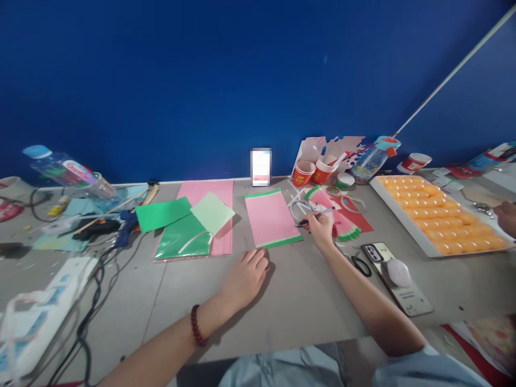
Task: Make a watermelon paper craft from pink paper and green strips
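Note:
A pink sheet of paper (pixel 268 215) with green strips along its top and bottom edges lies before me, with rows of small dark marks near its lower edge. My right hand (pixel 321 228) is closed around a dark pen (pixel 324 211), its tip at the sheet's lower right side. My left hand (pixel 248 271) rests palm down on the table, fingers stretched out, close to the sheet's lower left corner. Beyond the right hand lies a fan-folded pink and green paper (pixel 345 230). Black-handled scissors (pixel 360 265) lie beside my right forearm.
Green paper (pixel 165 214) and a pale green square (pixel 213 213) lie at left, near a glue gun (pixel 127 227) and a power strip (pixel 52 312). At right are red paper cups (pixel 303 174), a phone (pixel 403 287) and a tray of orange balls (pixel 423 236). Another person's hand (pixel 506 217) shows far right.

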{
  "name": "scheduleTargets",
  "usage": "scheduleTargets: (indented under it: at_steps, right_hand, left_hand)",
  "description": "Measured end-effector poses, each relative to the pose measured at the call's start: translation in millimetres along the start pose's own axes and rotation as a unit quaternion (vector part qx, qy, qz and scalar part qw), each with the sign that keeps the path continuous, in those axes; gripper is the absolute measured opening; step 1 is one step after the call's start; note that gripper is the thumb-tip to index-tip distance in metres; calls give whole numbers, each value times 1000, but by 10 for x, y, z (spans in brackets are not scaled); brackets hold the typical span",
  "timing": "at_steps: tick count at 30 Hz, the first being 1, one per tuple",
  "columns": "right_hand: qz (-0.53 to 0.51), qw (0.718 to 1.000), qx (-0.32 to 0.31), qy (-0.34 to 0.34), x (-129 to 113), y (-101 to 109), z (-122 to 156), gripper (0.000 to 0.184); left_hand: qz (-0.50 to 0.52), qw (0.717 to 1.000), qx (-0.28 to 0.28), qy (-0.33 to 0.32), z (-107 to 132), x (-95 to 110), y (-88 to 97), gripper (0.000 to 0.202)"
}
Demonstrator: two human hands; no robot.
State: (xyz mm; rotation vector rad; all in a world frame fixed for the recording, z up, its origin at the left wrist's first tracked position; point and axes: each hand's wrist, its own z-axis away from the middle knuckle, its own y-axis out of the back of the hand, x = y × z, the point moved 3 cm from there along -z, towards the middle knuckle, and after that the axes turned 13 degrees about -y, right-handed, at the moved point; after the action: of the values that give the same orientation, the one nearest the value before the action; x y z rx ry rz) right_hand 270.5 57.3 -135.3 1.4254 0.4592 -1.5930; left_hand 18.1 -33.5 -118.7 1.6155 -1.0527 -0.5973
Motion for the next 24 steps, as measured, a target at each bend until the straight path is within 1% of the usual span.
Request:
scheduleTargets:
  at_steps: [5,13,15,17,19,21,24]
  right_hand:
    - [8,1000,2,-4,12,0,-11,17]
    - [11,1000,3,0,18,4,-22,19]
    - [5,1000,7,10,1,14,2,20]
    - [-21,999,4,36,-34,14,48,20]
    - [-49,996,-10,71,-78,-9,116,21]
    - [-61,993,-37,92,-111,-65,204,24]
    - [-63,988,-105,99,-124,-204,371,27]
  left_hand:
    - [-4,1000,-6,-2,-4,2,3,16]
    - [-5,1000,-1,-5,7,-2,-16,15]
    - [-4,1000,1,-4,7,-4,-16,14]
    - [1,1000,3,-3,5,-5,-10,13]
    - [4,1000,3,-2,5,-6,-5,13]
    - [5,1000,4,-3,6,-5,-3,13]
    - [8,1000,11,-5,10,-7,-13,16]
